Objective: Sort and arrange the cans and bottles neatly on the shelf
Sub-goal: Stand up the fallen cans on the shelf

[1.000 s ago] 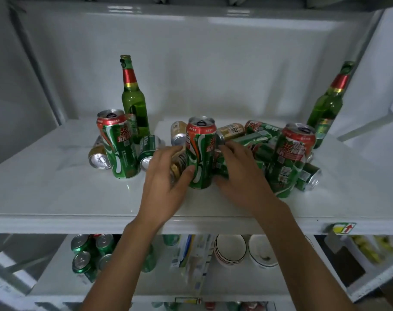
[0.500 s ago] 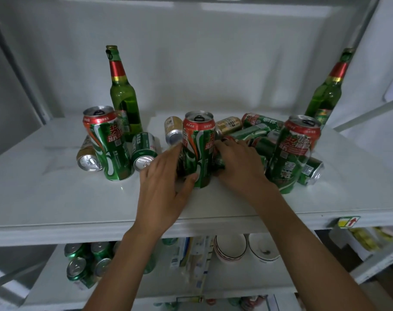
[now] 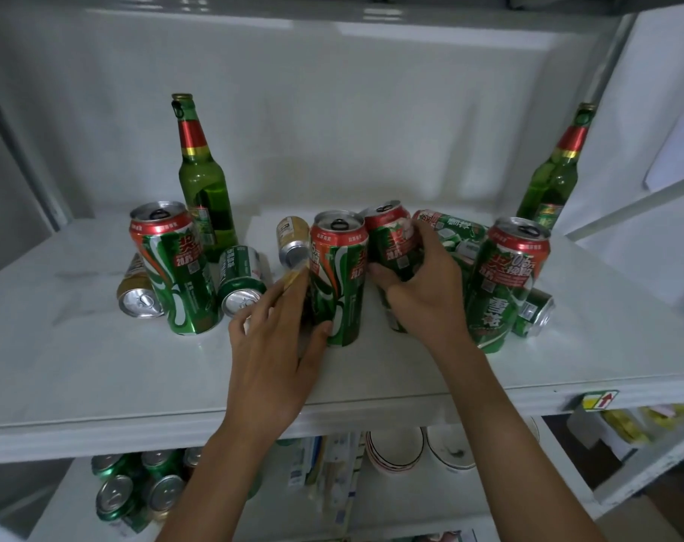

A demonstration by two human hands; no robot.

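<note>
On the white shelf (image 3: 98, 369) lies a cluster of green-and-red cans. My right hand (image 3: 426, 291) is shut on one tall green can (image 3: 389, 244), held nearly upright just right of the standing middle can (image 3: 338, 283). My left hand (image 3: 272, 346) covers a small gold can (image 3: 293, 276) lying left of the middle can, fingers wrapped over it, thumb touching the middle can's base. Two more tall cans stand at the left (image 3: 172, 267) and right (image 3: 506, 283). Green glass bottles stand at the back left (image 3: 203, 181) and back right (image 3: 553, 181).
Lying cans: a gold one (image 3: 137, 293), a green one (image 3: 240, 283), another gold one (image 3: 293, 238), green ones behind my right hand (image 3: 450, 230) and one at far right (image 3: 534, 311). The lower shelf holds several cans (image 3: 137, 490) and bowls (image 3: 395, 447).
My right hand has pulled a green can out of the pile and tipped it up beside the middle can. My left hand has stayed on the gold can.
</note>
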